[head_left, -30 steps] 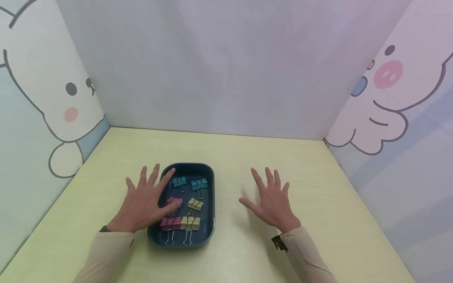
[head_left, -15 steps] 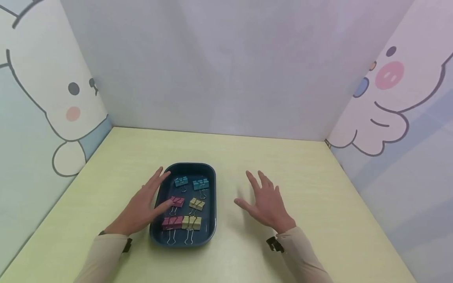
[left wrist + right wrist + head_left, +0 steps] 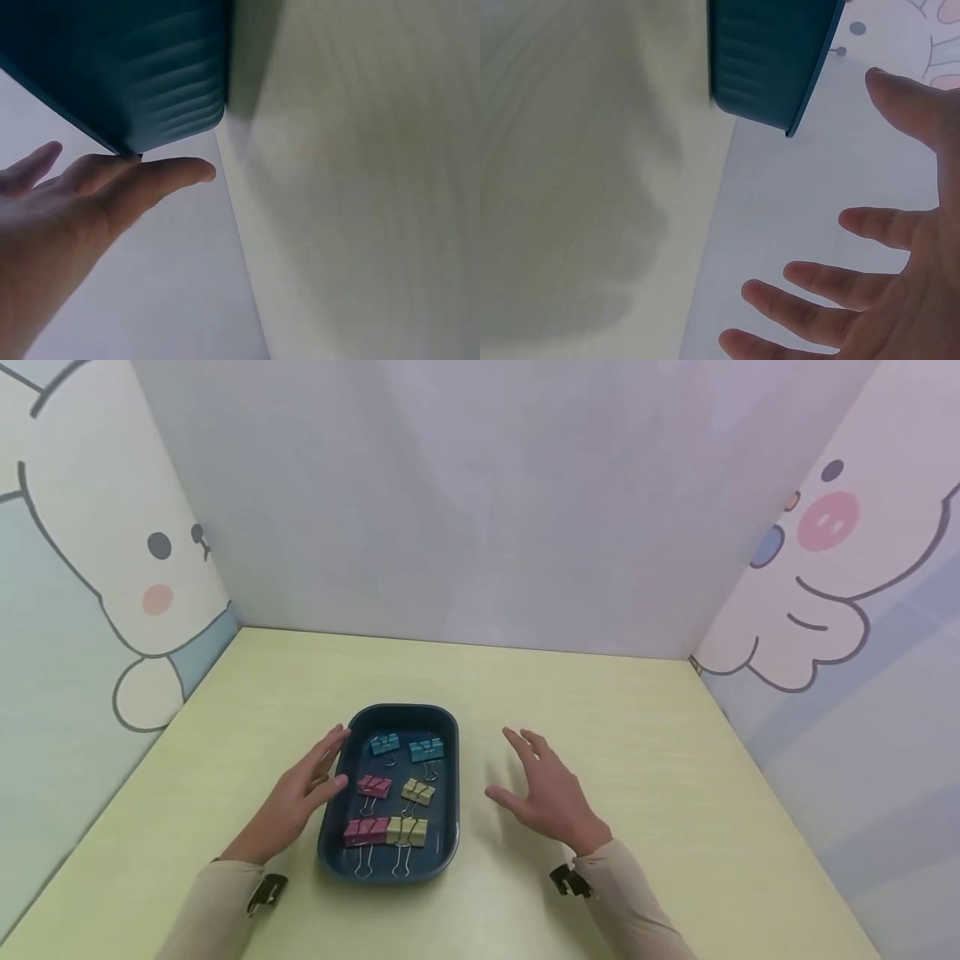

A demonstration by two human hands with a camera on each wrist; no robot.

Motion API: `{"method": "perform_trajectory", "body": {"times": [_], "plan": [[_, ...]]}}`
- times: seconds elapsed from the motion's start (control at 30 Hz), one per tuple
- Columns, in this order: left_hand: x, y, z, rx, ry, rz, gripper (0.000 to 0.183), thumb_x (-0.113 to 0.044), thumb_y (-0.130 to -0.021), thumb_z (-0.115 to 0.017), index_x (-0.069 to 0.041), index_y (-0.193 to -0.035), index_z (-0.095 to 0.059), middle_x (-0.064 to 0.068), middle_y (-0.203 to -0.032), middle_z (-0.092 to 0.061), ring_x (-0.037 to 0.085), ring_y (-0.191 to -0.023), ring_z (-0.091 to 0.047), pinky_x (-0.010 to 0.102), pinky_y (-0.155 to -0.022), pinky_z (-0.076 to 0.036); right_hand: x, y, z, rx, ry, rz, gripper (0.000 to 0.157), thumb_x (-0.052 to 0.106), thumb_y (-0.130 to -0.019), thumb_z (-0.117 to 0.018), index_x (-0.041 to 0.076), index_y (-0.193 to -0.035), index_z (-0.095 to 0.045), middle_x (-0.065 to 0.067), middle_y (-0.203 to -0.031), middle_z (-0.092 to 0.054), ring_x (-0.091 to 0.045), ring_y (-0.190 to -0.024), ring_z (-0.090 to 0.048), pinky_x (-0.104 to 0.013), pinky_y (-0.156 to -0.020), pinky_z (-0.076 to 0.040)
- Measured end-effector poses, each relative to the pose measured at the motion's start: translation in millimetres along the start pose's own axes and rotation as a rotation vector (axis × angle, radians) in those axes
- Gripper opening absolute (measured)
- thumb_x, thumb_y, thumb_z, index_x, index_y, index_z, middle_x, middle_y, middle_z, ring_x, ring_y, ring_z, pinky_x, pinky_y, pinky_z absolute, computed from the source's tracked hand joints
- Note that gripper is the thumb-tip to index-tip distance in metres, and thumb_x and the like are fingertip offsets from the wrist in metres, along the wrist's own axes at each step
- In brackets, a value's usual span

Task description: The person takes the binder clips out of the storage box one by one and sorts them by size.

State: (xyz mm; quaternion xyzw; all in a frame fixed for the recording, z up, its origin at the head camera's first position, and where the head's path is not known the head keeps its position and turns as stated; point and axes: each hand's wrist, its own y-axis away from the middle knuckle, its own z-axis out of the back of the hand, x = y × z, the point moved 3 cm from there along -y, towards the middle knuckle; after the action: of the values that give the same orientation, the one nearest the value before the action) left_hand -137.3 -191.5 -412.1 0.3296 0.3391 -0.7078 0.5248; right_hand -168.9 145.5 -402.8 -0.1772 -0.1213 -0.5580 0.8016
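A dark blue tray (image 3: 454, 802) lies left of centre in the head view, with binder clips inside. Two blue clips (image 3: 426, 750) are at its far end, with a small pink clip (image 3: 374, 787) and a small yellow clip (image 3: 417, 792) behind a larger pink clip (image 3: 365, 832) and a larger yellow clip (image 3: 407, 832). My left hand (image 3: 285, 806) is at the tray's left rim, fingers loosely bent and thumb extended; the left wrist view has its fingers close by the ribbed wall (image 3: 169, 75). Right of the tray, my right hand (image 3: 553, 797) hovers apart, fingers spread and holding nothing.
The pale yellow table (image 3: 600, 710) extends around the tray. A grey-white wall (image 3: 480, 510) rises behind it, and side panels with cartoon animals (image 3: 832, 527) stand at left and right. Dark devices (image 3: 267, 892) sit on both wrists under beige sleeves (image 3: 213, 906).
My left hand has come off from over the tray to its left rim, its fingers drawing closer together. The right hand has moved left, nearer the tray. The clips stay put.
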Motion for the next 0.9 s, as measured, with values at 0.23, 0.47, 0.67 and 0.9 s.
{"method": "perform_trajectory", "body": {"times": [0.23,0.47,0.67,0.9], "plan": [[4.8,-0.2,-2.7,-0.011,-0.010,-0.006,0.064,-0.019,-0.103,-0.055,-0.005,-0.158,-0.027,0.023,-0.165,-0.025,0.049,-0.148,-0.032,0.062,-0.112,-0.038,8,-1,1.0,-0.024,-0.031,0.041,0.079,0.046,-0.087,-0.074,0.017,-0.153,-0.042,-0.010,-0.149,-0.050,-0.029,-0.128,-0.058,-0.052,-0.095,-0.060],[8.0,-2.2,-2.8,0.008,-0.077,0.040,0.068,-0.024,-0.101,-0.060,-0.004,-0.158,-0.028,0.024,-0.164,-0.027,0.049,-0.147,-0.033,0.058,-0.110,-0.043,19,-6,2.8,-0.037,-0.051,0.097,0.074,0.043,-0.087,-0.076,0.016,-0.149,-0.047,-0.008,-0.145,-0.054,-0.027,-0.126,-0.060,-0.049,-0.098,-0.059],[9.4,-2.6,-2.4,0.020,-0.110,0.069,0.067,-0.025,-0.100,-0.060,-0.001,-0.156,-0.031,0.028,-0.160,-0.033,0.048,-0.143,-0.040,0.052,-0.107,-0.047,31,-17,1.9,-0.018,-0.054,0.132,0.071,0.043,-0.086,-0.076,0.015,-0.146,-0.051,-0.008,-0.142,-0.057,-0.027,-0.126,-0.061,-0.047,-0.101,-0.058],[9.9,-1.9,-0.9,-0.002,-0.134,0.084,0.064,-0.023,-0.101,-0.060,-0.001,-0.155,-0.035,0.029,-0.154,-0.041,0.047,-0.135,-0.051,0.052,-0.105,-0.050,45,-38,-3.5,-0.010,-0.028,0.183,0.064,0.043,-0.088,-0.075,0.014,-0.142,-0.055,-0.007,-0.138,-0.062,-0.024,-0.125,-0.063,-0.044,-0.102,-0.059]]}}
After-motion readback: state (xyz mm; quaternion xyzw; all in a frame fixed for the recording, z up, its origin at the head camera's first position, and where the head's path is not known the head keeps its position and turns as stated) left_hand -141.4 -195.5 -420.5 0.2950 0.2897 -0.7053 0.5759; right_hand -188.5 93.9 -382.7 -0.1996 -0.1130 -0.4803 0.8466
